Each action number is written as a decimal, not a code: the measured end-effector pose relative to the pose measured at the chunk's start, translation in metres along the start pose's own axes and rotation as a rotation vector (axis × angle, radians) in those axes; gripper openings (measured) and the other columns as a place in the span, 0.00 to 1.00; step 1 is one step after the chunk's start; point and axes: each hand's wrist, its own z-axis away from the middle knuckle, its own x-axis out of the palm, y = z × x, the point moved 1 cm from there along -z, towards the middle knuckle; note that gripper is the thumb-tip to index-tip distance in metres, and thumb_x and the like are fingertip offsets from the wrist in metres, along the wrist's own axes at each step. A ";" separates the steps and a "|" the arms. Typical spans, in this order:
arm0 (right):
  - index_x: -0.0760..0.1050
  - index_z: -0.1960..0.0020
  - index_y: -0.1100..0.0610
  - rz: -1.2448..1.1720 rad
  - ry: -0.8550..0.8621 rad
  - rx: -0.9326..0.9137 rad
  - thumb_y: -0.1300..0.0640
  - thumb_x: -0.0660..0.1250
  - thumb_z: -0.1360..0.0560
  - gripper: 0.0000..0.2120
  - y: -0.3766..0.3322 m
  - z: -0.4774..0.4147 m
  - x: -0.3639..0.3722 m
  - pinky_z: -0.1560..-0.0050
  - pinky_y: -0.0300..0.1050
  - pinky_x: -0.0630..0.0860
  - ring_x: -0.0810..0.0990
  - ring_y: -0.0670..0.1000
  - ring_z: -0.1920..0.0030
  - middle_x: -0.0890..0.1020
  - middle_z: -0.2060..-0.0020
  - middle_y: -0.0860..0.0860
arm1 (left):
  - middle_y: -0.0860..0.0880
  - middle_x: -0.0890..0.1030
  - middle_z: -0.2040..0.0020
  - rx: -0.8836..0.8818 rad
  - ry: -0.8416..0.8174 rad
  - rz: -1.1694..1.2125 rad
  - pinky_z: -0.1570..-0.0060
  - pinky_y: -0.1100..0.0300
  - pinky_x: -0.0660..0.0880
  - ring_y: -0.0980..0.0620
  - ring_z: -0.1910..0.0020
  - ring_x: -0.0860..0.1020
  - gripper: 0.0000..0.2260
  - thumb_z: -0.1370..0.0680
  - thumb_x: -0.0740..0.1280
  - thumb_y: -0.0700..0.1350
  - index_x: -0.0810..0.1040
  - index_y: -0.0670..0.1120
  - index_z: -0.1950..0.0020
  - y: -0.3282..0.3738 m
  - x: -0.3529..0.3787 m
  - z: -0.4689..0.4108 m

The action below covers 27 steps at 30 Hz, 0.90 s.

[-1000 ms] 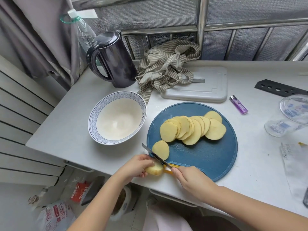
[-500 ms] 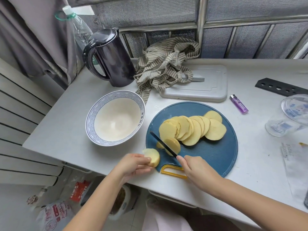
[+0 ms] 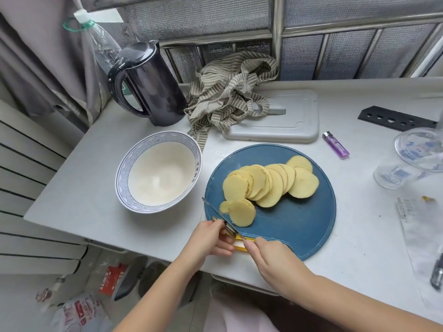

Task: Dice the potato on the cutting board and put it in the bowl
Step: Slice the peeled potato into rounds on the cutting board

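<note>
At board [image 3: 299, 226] edge: left hand [image 3: 208, 240] grips potato end [image 3: 228, 233], right hand [image 3: 273, 257] knife [image 3: 215, 210].

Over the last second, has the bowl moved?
No. The bowl still sits left of the cutting board, in front of the kettle, as before; only the view shifted.

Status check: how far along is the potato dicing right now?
Done: round potato slices lie fanned on the blue cutting board. In hand: the right hand grips the knife, blade beside the left hand, whose fingers curl at the board's near edge; what they hold is hidden. Left: nothing is diced yet, and the bowl is empty.
</note>
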 end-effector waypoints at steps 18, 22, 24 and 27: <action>0.61 0.63 0.48 -0.085 0.033 -0.011 0.28 0.35 0.28 0.28 0.002 0.016 0.000 0.54 0.54 0.71 0.72 0.56 0.59 0.73 0.64 0.51 | 0.40 0.82 0.58 -0.068 -0.227 -0.076 0.56 0.57 0.81 0.44 0.56 0.82 0.13 0.19 0.57 0.38 0.79 0.34 0.51 0.001 -0.010 -0.008; 0.59 0.63 0.47 -0.055 -0.020 -0.010 0.23 0.25 0.38 0.35 0.007 0.015 0.004 0.55 0.54 0.71 0.71 0.55 0.60 0.68 0.67 0.47 | 0.39 0.82 0.58 -0.088 -0.296 -0.066 0.53 0.55 0.81 0.42 0.54 0.82 0.16 0.20 0.57 0.36 0.81 0.40 0.63 0.004 -0.014 -0.008; 0.57 0.63 0.46 -0.049 -0.027 0.007 0.23 0.23 0.39 0.35 0.006 0.015 0.003 0.55 0.54 0.71 0.71 0.55 0.59 0.67 0.67 0.47 | 0.39 0.82 0.58 -0.089 -0.320 -0.081 0.52 0.55 0.81 0.42 0.54 0.82 0.14 0.20 0.57 0.36 0.80 0.38 0.59 0.005 -0.015 -0.010; 0.57 0.62 0.46 -0.050 -0.056 0.017 0.27 0.27 0.36 0.30 0.002 0.016 0.001 0.54 0.53 0.70 0.71 0.55 0.59 0.67 0.67 0.47 | 0.39 0.81 0.57 -0.078 -0.342 -0.104 0.50 0.54 0.80 0.42 0.54 0.81 0.14 0.19 0.56 0.36 0.79 0.38 0.57 0.006 -0.016 -0.011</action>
